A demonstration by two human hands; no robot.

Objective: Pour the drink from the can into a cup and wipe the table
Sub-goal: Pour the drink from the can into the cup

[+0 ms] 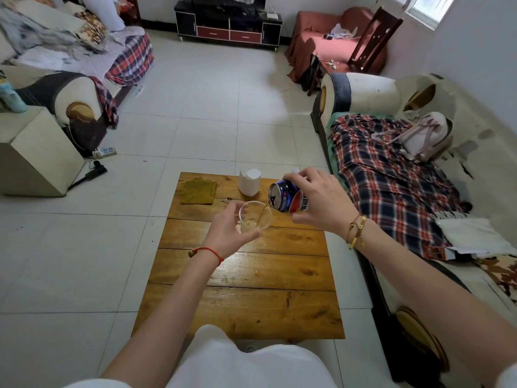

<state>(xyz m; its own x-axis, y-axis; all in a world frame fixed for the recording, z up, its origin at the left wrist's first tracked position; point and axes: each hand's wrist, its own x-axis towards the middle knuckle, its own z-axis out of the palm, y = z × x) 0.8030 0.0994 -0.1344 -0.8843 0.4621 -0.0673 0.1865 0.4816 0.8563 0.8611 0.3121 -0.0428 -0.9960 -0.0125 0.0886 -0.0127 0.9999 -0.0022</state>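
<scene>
My right hand grips a blue, red and white drink can, tipped on its side with its mouth toward the left. A thin stream runs from the can into a clear plastic cup. My left hand holds that cup from its left side, lifted just above the wooden table. A little pale liquid lies in the cup's bottom. A folded olive-green cloth rests flat on the table's far left corner.
A white cylindrical object stands at the table's far edge, just behind the can. A sofa with a plaid blanket runs along the right. A beige box and another sofa stand at the left. Tiled floor surrounds the table.
</scene>
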